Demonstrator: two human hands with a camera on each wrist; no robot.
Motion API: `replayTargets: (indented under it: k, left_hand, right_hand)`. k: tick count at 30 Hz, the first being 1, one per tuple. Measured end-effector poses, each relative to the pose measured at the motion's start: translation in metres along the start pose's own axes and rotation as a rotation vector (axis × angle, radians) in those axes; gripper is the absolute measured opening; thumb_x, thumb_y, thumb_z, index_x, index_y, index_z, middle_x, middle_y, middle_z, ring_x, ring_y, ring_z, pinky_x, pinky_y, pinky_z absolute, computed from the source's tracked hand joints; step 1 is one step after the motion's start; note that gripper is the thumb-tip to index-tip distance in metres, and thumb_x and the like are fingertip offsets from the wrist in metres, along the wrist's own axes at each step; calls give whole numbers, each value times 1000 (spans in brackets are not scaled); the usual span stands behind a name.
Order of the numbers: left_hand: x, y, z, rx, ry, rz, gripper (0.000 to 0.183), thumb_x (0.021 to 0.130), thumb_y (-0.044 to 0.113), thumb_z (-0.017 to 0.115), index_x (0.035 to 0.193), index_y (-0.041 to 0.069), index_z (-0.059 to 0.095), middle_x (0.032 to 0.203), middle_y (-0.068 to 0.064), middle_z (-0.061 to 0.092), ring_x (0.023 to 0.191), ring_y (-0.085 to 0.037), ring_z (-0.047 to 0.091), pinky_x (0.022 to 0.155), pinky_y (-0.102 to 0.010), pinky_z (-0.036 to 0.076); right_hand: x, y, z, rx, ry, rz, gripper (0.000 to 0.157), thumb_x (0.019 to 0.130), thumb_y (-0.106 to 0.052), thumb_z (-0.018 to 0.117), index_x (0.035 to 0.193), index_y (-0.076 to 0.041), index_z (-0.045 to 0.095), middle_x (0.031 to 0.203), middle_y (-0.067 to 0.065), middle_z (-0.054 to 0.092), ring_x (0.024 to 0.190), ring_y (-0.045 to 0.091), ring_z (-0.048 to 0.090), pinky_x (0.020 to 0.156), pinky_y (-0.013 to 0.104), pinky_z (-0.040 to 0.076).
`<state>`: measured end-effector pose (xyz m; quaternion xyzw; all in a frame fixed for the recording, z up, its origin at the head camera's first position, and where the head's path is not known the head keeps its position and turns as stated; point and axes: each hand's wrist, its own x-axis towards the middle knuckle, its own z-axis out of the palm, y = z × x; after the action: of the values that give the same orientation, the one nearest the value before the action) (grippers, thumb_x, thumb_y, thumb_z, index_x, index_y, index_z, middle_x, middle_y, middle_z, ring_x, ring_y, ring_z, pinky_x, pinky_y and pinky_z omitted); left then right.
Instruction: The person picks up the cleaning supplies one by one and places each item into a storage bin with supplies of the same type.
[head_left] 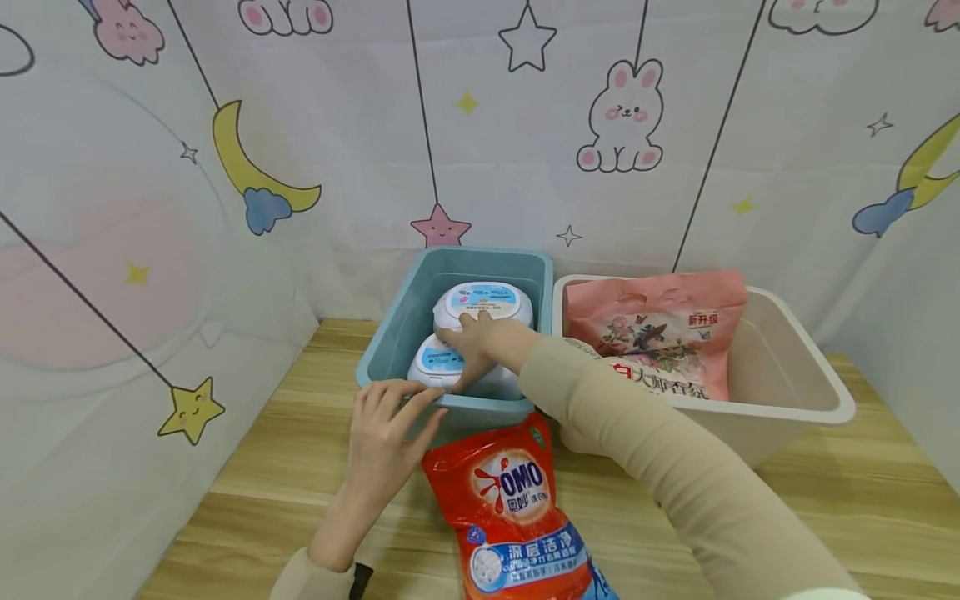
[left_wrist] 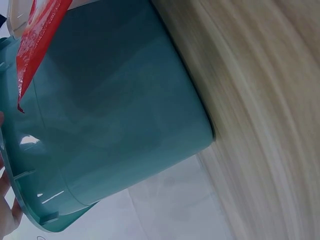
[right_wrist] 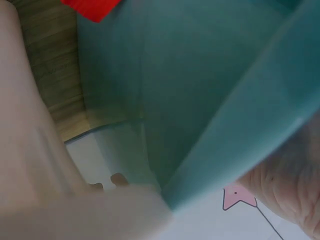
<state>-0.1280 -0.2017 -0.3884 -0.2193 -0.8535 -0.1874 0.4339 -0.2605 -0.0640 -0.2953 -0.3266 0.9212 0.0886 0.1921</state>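
Note:
Inside the teal bin (head_left: 392, 333) are two white tubs with blue labels. My right hand (head_left: 480, 342) reaches in over its right side and grips the front tub (head_left: 438, 360), thumb toward the front and fingers toward the back. Behind it, the other tub (head_left: 487, 302) shows its oval lid. My left hand (head_left: 386, 425) rests its fingers on the bin's front-left rim, with the bin wall (left_wrist: 115, 110) below them in the left wrist view. A red OMO laundry detergent bag (head_left: 517, 492) leans by the bin's front.
A cream bin (head_left: 787, 350) stands to the right, with a pink laundry detergent bag (head_left: 675, 317) sticking up from it. My right sleeve (head_left: 645, 433) crosses its front-left corner. Both bins stand on a wood-grain table (head_left: 285, 467) before a printed curtain (head_left: 360, 150).

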Motion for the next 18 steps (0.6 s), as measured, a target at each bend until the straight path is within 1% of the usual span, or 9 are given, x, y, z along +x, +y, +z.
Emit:
replayTargets:
  k: [1, 4, 8, 12, 15, 18]
  left_hand:
    - [0, 0, 0, 0, -1, -2, 33, 75, 17, 80, 106, 12, 70, 101, -9, 64, 96, -26, 54, 86, -44, 40]
    - [0, 0, 0, -3, 2, 0, 29, 79, 20, 77, 107, 12, 70, 102, -9, 64, 96, -26, 54, 86, -43, 40]
    - [-1, -1, 2, -8, 13, 6, 24, 87, 26, 70, 106, 12, 70, 101, -9, 65, 95, -26, 54, 85, -43, 40]
    - [-2, -2, 3, -9, 25, 11, 24, 91, 30, 65, 106, 12, 70, 101, -9, 64, 95, -26, 54, 84, -44, 40]
    - [-2, -2, 3, -10, 31, 12, 24, 91, 30, 65, 106, 12, 70, 100, -9, 64, 95, -26, 54, 84, -44, 40]
    - [-1, -1, 3, -11, 30, 12, 24, 86, 25, 71, 106, 11, 70, 101, -10, 64, 95, -27, 54, 84, -44, 40]
  right_hand:
    - [0, -1, 0, -7, -1, -2, 90, 83, -59, 61, 154, -28, 15, 161, 13, 15, 147, 41, 16, 117, 59, 19]
    - [-1, -2, 1, -11, -2, -5, 91, 83, -58, 63, 154, -28, 15, 161, 13, 16, 147, 42, 17, 116, 59, 21]
    - [-2, -2, 2, -2, -6, 3, 92, 82, -57, 65, 154, -30, 15, 161, 12, 16, 147, 41, 17, 115, 59, 24]
    - [-5, -3, 3, -8, -10, 5, 93, 82, -54, 66, 155, -29, 13, 160, 12, 18, 146, 39, 20, 115, 57, 25]
    - [-5, -3, 3, -2, -9, 0, 94, 83, -52, 67, 155, -28, 11, 161, 12, 17, 146, 39, 21, 116, 56, 24]
    - [-6, -3, 3, 24, -8, -2, 94, 83, -51, 68, 155, -29, 12, 162, 10, 16, 146, 39, 20, 116, 57, 23]
